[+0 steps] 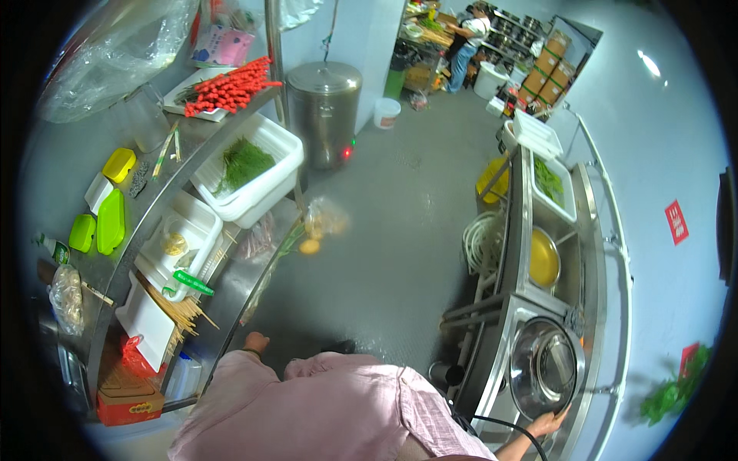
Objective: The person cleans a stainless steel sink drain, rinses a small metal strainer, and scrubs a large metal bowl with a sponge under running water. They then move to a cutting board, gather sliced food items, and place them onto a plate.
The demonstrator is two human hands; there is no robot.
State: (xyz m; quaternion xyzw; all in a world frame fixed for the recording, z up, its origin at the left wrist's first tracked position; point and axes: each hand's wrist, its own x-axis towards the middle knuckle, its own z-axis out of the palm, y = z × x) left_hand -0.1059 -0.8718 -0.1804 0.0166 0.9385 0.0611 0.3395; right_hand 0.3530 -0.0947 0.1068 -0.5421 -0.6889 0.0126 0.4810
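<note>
My right hand (546, 423) grips the near rim of a large stainless steel basin (519, 377), thumb up at the edge. The basin sits tilted in the nearest bay of a steel sink (513, 337), and a smaller round metal shape shows inside it. My left hand (256, 342) hangs at my left side beyond the pink sleeve, fingers curled, with nothing visible in it. It is closest to the edge of the steel shelving on the left, apart from it. A black cable or hose (510, 425) passes by my right forearm.
Left shelves hold white tubs (282, 187) with green herbs (248, 164), wooden skewers (173, 305) and red-tipped sticks (230, 86). Further along the sink are a yellow basin (543, 256) and leafy greens (548, 181). A steel drum (324, 115) stands ahead; a person (470, 40) works in the far room.
</note>
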